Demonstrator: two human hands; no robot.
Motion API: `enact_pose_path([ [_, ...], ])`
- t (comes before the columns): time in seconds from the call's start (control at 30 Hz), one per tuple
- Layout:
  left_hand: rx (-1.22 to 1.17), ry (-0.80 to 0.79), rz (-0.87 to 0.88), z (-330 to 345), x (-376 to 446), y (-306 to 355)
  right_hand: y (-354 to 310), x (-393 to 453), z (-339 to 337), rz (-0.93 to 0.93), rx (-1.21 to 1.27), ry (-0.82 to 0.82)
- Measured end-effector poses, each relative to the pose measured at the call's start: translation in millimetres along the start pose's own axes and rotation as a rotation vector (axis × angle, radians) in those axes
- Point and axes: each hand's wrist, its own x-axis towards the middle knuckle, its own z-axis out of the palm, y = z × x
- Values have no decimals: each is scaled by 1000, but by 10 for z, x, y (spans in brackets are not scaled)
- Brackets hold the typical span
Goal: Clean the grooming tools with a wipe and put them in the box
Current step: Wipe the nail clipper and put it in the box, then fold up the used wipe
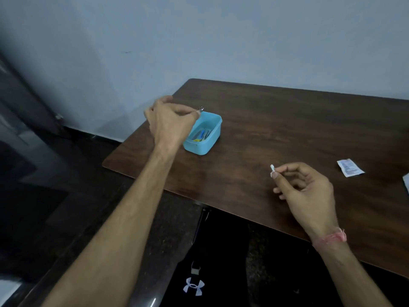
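Left hand (170, 120) curled over the 10 o'clock rim of the box, fingers pinching a small metal grooming tool (200, 109); only the shiny tip visible past the fingertips, at the box's far-left corner, exact kind too small to tell. Right hand (306, 187) raised above the table at about 4 o'clock from the box, well apart from it, thumb and forefinger pinching a small folded white wipe (272, 169), remaining fingers loosely curled beneath. Pinkish thread band (332, 238) tied around the right wrist.

Light blue plastic box (212, 138) open, no lid on it, resting on the dark wooden table (276, 120) near the table's left end. Inside, several tools (202, 135) lying lengthwise: metal pieces, something blue, something yellow; individual types blurred.

White printed sachet (350, 167) flat on the table at 3 o'clock from the right hand, near the right edge of view. Another white scrap (406, 181) cut off by the frame just beyond it.

Below the near table edge, dark trousers with a white logo (193, 286).
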Motion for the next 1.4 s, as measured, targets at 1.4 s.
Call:
enact_pose_path([
  [1.4, -460, -646, 220, 1069, -1724, 545, 96, -67, -399, 71, 182, 141],
])
